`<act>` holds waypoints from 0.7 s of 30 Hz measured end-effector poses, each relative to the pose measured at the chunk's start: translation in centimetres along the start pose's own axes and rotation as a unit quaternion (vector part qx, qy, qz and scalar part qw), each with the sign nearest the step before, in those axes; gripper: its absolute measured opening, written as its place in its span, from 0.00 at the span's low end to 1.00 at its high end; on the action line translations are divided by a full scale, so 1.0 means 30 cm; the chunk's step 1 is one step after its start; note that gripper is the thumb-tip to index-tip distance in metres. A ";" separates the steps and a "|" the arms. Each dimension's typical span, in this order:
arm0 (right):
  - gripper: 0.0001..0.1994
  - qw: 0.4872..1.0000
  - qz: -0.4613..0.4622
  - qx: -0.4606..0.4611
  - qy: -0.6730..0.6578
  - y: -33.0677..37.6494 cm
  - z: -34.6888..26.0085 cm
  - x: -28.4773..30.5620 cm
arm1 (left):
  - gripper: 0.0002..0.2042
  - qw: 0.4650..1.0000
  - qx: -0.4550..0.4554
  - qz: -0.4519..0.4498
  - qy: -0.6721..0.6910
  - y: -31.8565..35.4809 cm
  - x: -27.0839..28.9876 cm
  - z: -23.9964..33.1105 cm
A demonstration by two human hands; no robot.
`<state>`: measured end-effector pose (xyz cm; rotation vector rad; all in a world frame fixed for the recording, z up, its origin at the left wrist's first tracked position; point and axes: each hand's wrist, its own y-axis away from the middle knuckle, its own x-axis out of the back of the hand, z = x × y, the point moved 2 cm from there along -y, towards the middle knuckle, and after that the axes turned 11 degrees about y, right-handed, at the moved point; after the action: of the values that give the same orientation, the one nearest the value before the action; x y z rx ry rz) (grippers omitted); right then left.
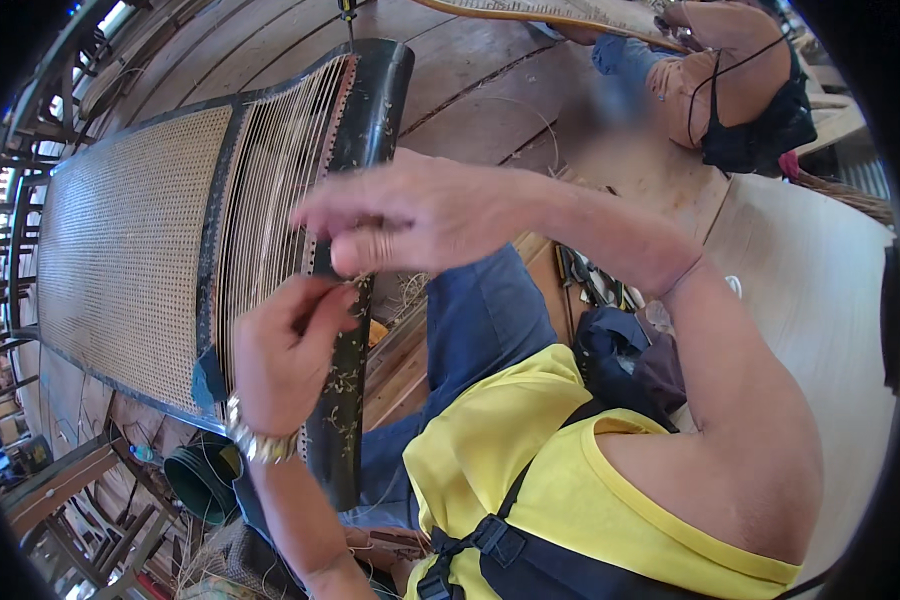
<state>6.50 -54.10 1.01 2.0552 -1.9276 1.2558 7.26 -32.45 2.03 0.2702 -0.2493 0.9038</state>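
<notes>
So the floor (470, 80) here is wide wooden planks, worn brown, with dark seams between the boards and bits of loose cane fibre scattered about. Off to the left there's a stack of dark chair frames (10, 260) lined up along the edge of the room, and a dark green bucket (202, 480) sits low down near the person's knee.

The main thing is a long dark furniture frame (365, 150), glossy black with little gold flecks painted on it, lying across the person's lap. Most of it is filled with a finished cane panel (120, 250), a tight pale-tan weave with tiny regular holes. Next to that is a section with only straight parallel cane strands (275, 190) strung across, not woven through yet.

Both hands are right at the frame's rail. The right hand (410, 215) has its grip pinched together, thumb to fingers, on what looks like a thin strand, though it's too fine to see properly. The left hand (285, 345), with a metal watch (255, 440) on the wrist, is just below with its fingers curled in close too; can't tell if it's actually holding anything.

Another person (730, 90) in a brownish top sits on the floor further back with another cane piece.
</notes>
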 end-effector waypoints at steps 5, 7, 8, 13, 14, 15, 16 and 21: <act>0.12 0.950 -0.271 -0.155 -0.030 0.068 0.131 0.051 | 0.08 0.988 0.127 0.000 0.083 0.048 0.048 -0.138; 0.13 0.944 -0.256 -0.204 0.048 0.105 0.236 0.151 | 0.08 0.976 0.207 0.016 0.065 0.121 0.146 -0.211; 0.12 0.933 -0.263 -0.231 0.088 0.126 0.284 0.185 | 0.08 0.971 0.230 0.031 0.056 0.162 0.190 -0.249; 0.10 0.928 -0.241 -0.283 -0.036 0.181 0.363 0.197 | 0.09 0.953 0.274 0.107 0.072 0.337 0.304 -0.326; 0.10 0.928 -0.236 -0.285 -0.051 0.180 0.361 0.192 | 0.09 0.953 0.265 0.123 0.085 0.358 0.307 -0.331; 0.10 0.926 -0.244 -0.282 -0.056 0.176 0.358 0.183 | 0.09 0.950 0.270 0.135 0.084 0.367 0.302 -0.332; 0.09 0.924 -0.246 -0.287 -0.052 0.172 0.356 0.177 | 0.09 0.947 0.276 0.142 0.085 0.372 0.301 -0.332; 0.08 0.921 -0.253 -0.294 -0.027 0.173 0.374 0.183 | 0.10 0.948 0.277 0.127 0.093 0.369 0.300 -0.353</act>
<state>7.14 -65.81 -5.75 2.0475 -1.3945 0.4404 4.82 -15.78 -3.61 0.6811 0.1577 1.2395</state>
